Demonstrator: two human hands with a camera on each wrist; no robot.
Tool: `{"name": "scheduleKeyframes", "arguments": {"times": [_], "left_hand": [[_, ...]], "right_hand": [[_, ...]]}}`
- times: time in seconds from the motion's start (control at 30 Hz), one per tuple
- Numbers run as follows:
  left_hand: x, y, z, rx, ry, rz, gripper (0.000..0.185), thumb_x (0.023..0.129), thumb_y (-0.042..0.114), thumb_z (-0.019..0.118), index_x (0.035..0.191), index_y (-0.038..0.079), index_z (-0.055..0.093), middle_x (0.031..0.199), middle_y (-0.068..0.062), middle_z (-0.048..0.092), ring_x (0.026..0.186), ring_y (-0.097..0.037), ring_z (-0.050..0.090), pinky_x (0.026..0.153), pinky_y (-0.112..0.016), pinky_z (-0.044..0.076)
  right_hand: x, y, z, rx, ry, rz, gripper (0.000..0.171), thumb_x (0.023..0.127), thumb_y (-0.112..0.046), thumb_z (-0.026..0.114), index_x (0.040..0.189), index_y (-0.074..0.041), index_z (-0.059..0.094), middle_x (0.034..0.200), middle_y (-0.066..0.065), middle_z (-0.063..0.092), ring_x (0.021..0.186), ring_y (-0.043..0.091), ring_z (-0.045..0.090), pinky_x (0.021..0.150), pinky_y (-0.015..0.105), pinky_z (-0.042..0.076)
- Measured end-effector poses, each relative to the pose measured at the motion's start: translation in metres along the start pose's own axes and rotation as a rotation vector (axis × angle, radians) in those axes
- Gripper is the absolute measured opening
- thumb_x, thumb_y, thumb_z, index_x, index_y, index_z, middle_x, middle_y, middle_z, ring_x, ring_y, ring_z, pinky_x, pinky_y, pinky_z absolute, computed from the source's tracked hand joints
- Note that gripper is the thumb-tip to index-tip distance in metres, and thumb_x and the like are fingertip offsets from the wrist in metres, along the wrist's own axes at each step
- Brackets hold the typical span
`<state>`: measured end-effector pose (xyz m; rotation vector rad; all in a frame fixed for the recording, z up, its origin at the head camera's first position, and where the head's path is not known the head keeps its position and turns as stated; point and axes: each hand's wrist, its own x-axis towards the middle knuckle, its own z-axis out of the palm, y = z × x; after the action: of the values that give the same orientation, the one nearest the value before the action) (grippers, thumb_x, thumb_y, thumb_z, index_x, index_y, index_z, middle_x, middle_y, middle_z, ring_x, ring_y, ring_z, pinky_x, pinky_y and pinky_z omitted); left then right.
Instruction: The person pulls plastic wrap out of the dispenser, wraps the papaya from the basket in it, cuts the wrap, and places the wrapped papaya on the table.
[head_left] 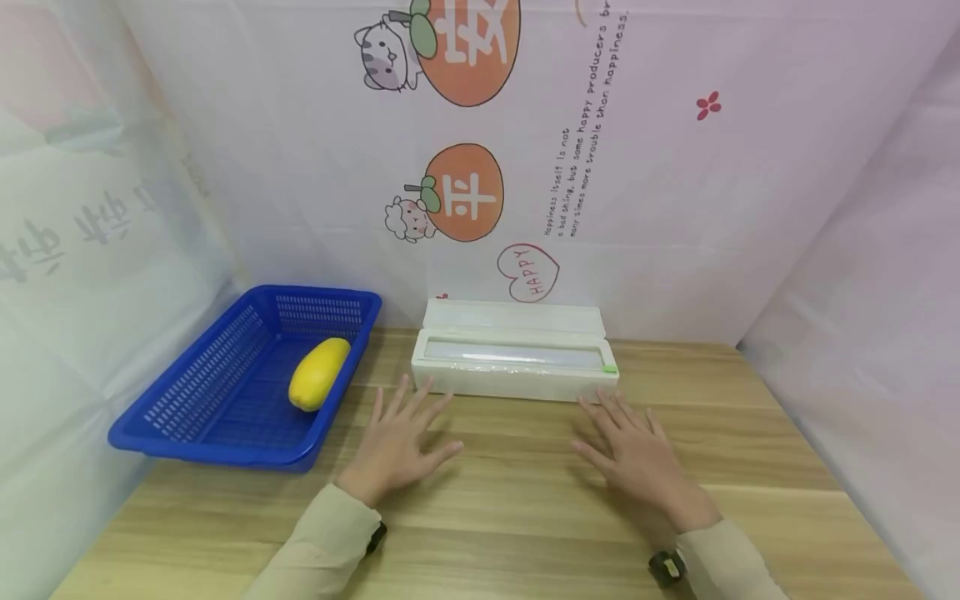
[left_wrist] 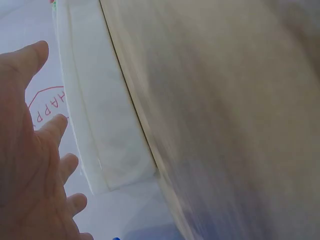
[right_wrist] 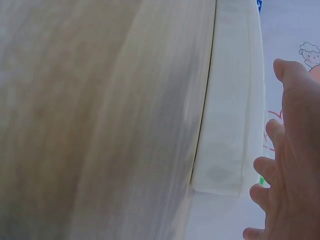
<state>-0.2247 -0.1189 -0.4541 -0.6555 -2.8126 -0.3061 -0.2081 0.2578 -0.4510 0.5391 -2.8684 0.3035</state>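
Spread flat, both hands (head_left: 517, 446) on pale wooden table (head_left: 525, 533) before white dispenser box (head_left: 514, 360), cartoon-printed sheeting behind.

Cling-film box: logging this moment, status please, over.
Left hand and right hand open, flat above the wooden table. White plastic cling-film dispenser box lid up, untouched. Nothing between hands and box.

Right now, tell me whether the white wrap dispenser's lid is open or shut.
Open. The white wrap dispenser has its lid tipped back toward the wall, and the roll shows inside.
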Motion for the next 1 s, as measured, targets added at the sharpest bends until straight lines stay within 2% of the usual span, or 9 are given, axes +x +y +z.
{"name": "scheduleKeyframes", "arguments": {"times": [0.23, 0.43, 0.53, 0.77, 1.0], "left_hand": [[0.008, -0.001, -0.008, -0.027, 0.009, 0.005, 0.078, 0.094, 0.070, 0.048, 0.157, 0.028, 0.035, 0.165, -0.007, 0.019, 0.150, -0.039, 0.002, 0.115, -0.065, 0.000], [0.020, -0.005, -0.009, -0.018, -0.007, -0.005, 0.080, 0.096, 0.072, 0.039, 0.160, 0.026, 0.027, 0.166, -0.008, 0.016, 0.151, -0.036, 0.002, 0.116, -0.063, 0.002], [0.025, -0.008, -0.009, -0.025, -0.009, -0.006, 0.081, 0.096, 0.073, 0.036, 0.161, 0.025, 0.025, 0.166, -0.010, 0.016, 0.151, -0.036, 0.002, 0.116, -0.063, 0.002], [0.037, -0.014, -0.015, -0.048, 0.029, 0.013, 0.080, 0.097, 0.063, 0.051, 0.158, 0.017, 0.031, 0.163, -0.013, 0.024, 0.150, -0.039, 0.014, 0.116, -0.064, 0.010], [0.049, -0.024, -0.013, -0.056, 0.060, 0.010, 0.069, 0.100, 0.052, 0.053, 0.154, 0.012, 0.039, 0.159, -0.011, 0.033, 0.147, -0.036, 0.025, 0.118, -0.057, 0.019]], "right_hand": [[0.001, 0.003, -0.004, 0.038, -0.003, -0.016, 0.076, 0.098, -0.064, 0.046, 0.159, -0.020, 0.030, 0.163, 0.012, 0.023, 0.149, 0.039, 0.018, 0.112, 0.071, 0.008], [0.005, 0.006, -0.007, 0.056, 0.037, -0.051, 0.079, 0.097, -0.060, 0.054, 0.158, -0.018, 0.031, 0.162, 0.011, 0.027, 0.148, 0.036, 0.024, 0.112, 0.070, 0.012], [0.008, 0.007, -0.008, 0.061, 0.069, -0.070, 0.080, 0.095, -0.059, 0.059, 0.157, -0.015, 0.033, 0.161, 0.011, 0.030, 0.146, 0.035, 0.029, 0.112, 0.070, 0.014], [0.017, 0.010, -0.009, 0.090, 0.192, -0.138, 0.078, 0.090, -0.042, 0.074, 0.152, -0.008, 0.041, 0.155, 0.015, 0.040, 0.141, 0.038, 0.035, 0.109, 0.070, 0.022], [0.030, 0.016, -0.010, 0.101, 0.297, -0.185, 0.072, 0.084, -0.031, 0.082, 0.144, -0.005, 0.051, 0.148, 0.017, 0.048, 0.133, 0.041, 0.043, 0.103, 0.068, 0.032]]}}
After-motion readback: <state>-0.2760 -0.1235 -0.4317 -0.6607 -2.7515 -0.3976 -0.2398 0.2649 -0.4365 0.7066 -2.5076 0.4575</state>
